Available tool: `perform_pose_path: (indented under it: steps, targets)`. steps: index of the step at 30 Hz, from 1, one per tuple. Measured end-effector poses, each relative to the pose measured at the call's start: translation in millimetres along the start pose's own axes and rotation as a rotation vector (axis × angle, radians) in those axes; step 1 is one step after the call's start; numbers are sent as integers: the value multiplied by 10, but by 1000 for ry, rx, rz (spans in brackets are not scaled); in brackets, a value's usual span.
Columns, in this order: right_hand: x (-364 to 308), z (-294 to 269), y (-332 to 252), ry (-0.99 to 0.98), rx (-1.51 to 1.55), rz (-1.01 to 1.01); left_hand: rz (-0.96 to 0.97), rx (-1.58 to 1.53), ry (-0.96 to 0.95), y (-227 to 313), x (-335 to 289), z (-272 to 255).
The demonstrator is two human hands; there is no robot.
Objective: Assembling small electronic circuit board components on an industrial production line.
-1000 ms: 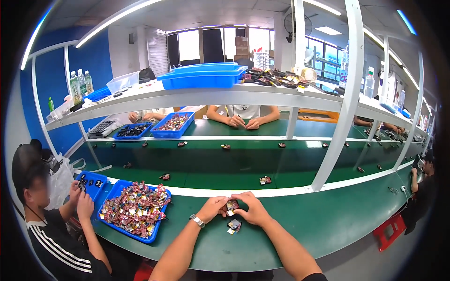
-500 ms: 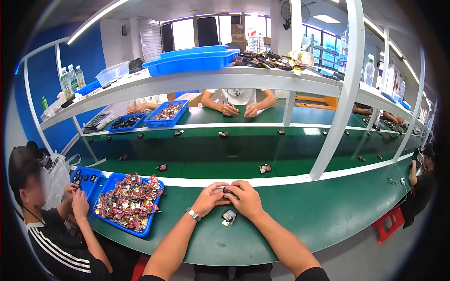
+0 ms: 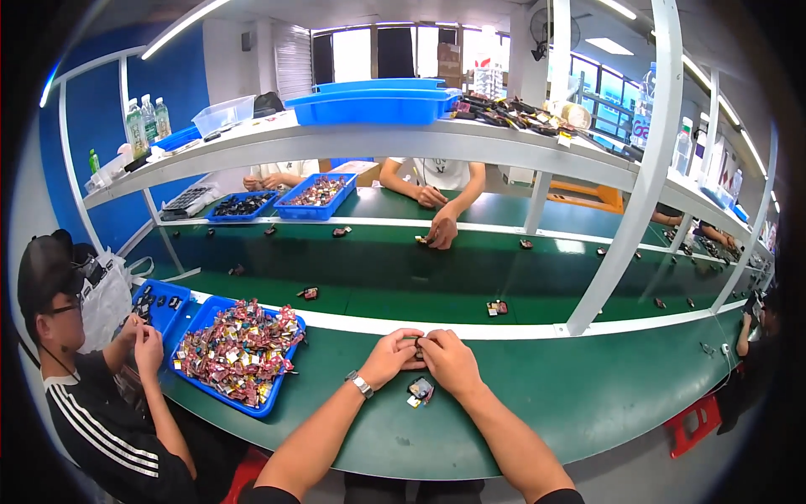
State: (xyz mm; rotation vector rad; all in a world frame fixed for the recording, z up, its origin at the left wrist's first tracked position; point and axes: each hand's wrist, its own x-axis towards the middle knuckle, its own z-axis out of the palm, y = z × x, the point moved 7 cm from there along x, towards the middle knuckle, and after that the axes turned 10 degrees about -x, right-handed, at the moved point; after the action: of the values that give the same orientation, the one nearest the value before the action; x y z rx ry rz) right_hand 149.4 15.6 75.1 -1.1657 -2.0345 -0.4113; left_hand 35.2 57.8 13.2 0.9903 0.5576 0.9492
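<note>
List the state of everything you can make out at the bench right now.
Left hand: fingers pinching a small dark part
Right hand: pinching the same part
Small dark part: held off the green bench, mostly hidden
Wristwatch: fastened on left wrist
Loose component: lying on bench
Nearest blue bin: heaped with reddish pieces
Shelf's blue bins: stacked, contents hidden

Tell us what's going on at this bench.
A person's left hand and right hand hold a small dark part between them, mostly hidden. Another small part lies on the bench, nearer the person. At left, a blue tray is heaped with small pieces; across, a co-worker's hand is at another piece.
</note>
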Motion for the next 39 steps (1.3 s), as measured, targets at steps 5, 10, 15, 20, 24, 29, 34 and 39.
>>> perform_pose_path:
  steps: [5,10,15,20,24,29,34,39]
  targets:
    - [2,-17,70,32,66,17,-15,-21,69,12,7,-50]
    - [-4,-6,90,-55,177,-61,-23,-21,69,-15,12,-65]
    - [25,-52,107,-51,138,15,-8,4,56,26,-21,-3]
    - [44,-48,110,-96,127,-22,-15,48,45,30,-26,38]
    - [23,-22,157,-162,234,7,-13,84,25,12,-10,29]
    - [-36,59,241,-202,306,94,-21,62,-1,29,-24,45]
    - [-51,75,280,-189,375,177,3,65,-84,37,-33,48]
    - [-54,77,280,-214,398,162,-18,49,-84,26,-19,46]
